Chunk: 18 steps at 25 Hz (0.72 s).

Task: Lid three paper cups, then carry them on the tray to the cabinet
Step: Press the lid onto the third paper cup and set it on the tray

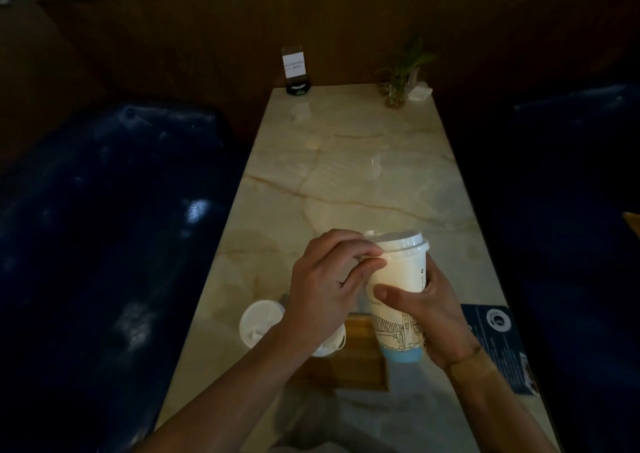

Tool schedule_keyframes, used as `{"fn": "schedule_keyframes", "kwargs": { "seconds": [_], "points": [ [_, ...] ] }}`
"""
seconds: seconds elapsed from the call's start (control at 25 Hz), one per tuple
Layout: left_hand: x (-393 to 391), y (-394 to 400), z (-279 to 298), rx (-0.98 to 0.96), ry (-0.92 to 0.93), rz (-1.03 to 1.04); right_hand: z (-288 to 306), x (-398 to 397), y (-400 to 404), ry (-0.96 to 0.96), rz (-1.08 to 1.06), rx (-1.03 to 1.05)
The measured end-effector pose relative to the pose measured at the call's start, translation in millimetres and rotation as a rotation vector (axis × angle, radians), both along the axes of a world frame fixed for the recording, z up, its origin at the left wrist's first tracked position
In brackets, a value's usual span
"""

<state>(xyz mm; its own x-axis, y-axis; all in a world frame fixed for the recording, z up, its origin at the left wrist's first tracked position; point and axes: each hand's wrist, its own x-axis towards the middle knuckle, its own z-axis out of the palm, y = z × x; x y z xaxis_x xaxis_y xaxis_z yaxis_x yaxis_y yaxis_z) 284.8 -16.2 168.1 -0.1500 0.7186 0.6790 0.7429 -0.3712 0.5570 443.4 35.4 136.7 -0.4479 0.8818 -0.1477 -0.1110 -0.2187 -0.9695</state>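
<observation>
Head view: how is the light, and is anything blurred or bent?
Head view: dim overall, the seats nearly black with small glare spots; the table is brightest and reflects softly; the cup and both hands are fairly sharp; wide-angle bending curves the table edges.

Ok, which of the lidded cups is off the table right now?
The cup with the blue base, held in the right hand while the left hand pinches its lid. The other two lidded cups sit low by the wooden tray.

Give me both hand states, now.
Left hand: closed, fingers pinching the lid.
Right hand: closed around the paper cup.
</observation>
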Motion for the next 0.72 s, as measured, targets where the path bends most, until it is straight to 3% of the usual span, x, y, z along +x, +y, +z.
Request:
{"fn": "schedule_keyframes", "kwargs": {
  "seconds": [0.28,0.48,0.72],
  "points": [
    [-13.6,1.0,-6.7,-0.001,0.027,0.058,6.9,-16.6,9.1,-0.101,0.058,0.038],
    [-7.8,9.2,-6.7,0.012,0.136,0.099,10.1,-34.3,7.9,-0.293,-0.129,0.206],
    [-10.2,6.2,-2.2,0.123,0.228,0.11,11.0,-26.4,2.9,-0.275,-0.171,0.246]
  ]
}}
